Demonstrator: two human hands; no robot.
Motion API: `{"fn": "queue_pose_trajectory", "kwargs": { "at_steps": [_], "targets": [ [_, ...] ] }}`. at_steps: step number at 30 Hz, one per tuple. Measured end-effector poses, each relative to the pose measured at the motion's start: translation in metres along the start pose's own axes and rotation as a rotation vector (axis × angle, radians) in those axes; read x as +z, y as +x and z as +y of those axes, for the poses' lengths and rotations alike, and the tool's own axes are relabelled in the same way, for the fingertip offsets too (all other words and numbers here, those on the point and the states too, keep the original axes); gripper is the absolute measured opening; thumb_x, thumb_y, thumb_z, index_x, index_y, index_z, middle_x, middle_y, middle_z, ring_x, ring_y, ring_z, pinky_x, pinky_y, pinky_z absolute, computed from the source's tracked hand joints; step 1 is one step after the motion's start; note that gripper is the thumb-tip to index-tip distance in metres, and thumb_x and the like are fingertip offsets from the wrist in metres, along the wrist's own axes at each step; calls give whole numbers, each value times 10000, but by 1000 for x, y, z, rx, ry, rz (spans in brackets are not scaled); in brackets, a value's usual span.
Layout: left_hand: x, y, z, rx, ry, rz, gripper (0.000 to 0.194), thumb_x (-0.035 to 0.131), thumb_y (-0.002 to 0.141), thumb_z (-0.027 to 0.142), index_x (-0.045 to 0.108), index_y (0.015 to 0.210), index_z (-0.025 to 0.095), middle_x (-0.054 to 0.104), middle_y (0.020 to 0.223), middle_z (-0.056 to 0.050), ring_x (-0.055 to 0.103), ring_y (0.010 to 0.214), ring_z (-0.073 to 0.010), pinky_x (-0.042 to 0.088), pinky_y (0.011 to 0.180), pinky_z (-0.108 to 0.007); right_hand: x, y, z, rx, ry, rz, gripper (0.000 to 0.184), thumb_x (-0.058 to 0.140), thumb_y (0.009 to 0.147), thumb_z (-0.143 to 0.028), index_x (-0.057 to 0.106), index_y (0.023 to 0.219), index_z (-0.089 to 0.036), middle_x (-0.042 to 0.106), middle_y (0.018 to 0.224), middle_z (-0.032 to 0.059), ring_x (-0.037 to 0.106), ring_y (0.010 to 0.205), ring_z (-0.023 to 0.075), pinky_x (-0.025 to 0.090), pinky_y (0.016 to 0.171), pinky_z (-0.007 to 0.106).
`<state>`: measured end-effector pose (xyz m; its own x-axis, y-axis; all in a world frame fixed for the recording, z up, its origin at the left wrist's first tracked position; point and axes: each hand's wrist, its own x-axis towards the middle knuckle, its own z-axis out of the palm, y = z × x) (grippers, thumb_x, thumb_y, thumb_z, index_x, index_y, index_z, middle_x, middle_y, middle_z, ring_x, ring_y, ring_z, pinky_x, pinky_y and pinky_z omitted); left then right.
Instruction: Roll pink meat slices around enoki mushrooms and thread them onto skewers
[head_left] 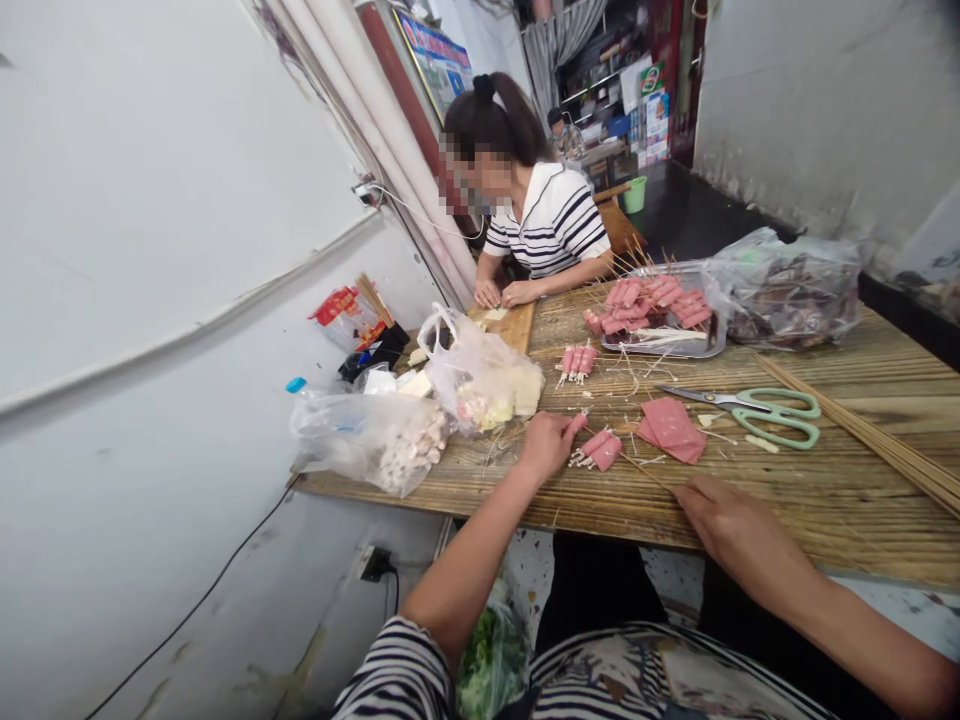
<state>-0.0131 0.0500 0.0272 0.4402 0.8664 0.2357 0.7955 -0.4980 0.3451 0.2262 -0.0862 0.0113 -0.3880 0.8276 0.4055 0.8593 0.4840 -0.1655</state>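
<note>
My left hand is closed on a pink meat roll with pale enoki mushroom ends sticking out. A thin bamboo skewer slants down from the rolls to my right hand, whose fingers pinch its lower end. Between my hands a bundle of enoki meat rolls lies near the skewer; I cannot tell whether the skewer passes through it. Flat slices of pink meat are stacked just beyond my right hand. Farther up sits another group of enoki rolls.
Green-handled scissors and long bamboo skewers lie at right. A metal tray bears several skewered rolls, beside a clear bag. Bags of mushrooms and food line the left. A co-worker handles food on a board.
</note>
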Motion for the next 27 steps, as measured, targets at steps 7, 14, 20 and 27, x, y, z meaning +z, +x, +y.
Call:
{"fn": "queue_pose_trajectory", "kwargs": {
  "at_steps": [7, 14, 20, 27],
  "targets": [
    [0, -1, 0, 20, -18, 0, 531, 383, 969, 449, 748, 724, 152, 734, 721, -71, 591, 595, -137, 372, 613, -249, 4, 3, 2, 12, 17, -7, 229, 399, 851, -43, 573, 774, -170, 563, 757, 42, 552, 668, 166, 407, 611, 291],
    [3, 0, -4, 16, -16, -6, 468, 418, 961, 431, 763, 789, 166, 755, 782, -70, 627, 637, -150, 389, 635, -252, 11, 6, 5, -4, 23, -21, 227, 401, 856, -46, 601, 836, -151, 586, 806, 63, 573, 728, 181, 452, 663, 303],
    [2, 0, -5, -6, -39, -16, 387, 446, 958, 386, 768, 874, 188, 762, 814, -62, 643, 662, -159, 418, 663, -254, 19, 11, 7, 8, -2, -61, 229, 412, 868, -52, 610, 939, -143, 597, 862, 68, 584, 775, 182, 456, 694, 295],
    [-6, 2, -5, -55, -95, -91, 239, 529, 913, 238, 764, 922, 195, 760, 944, -52, 685, 775, -163, 454, 689, -229, 23, 23, 6, -6, -4, -9, 244, 402, 876, -44, 622, 932, -133, 579, 807, 52, 552, 683, 149, 411, 627, 265]
  ]
}}
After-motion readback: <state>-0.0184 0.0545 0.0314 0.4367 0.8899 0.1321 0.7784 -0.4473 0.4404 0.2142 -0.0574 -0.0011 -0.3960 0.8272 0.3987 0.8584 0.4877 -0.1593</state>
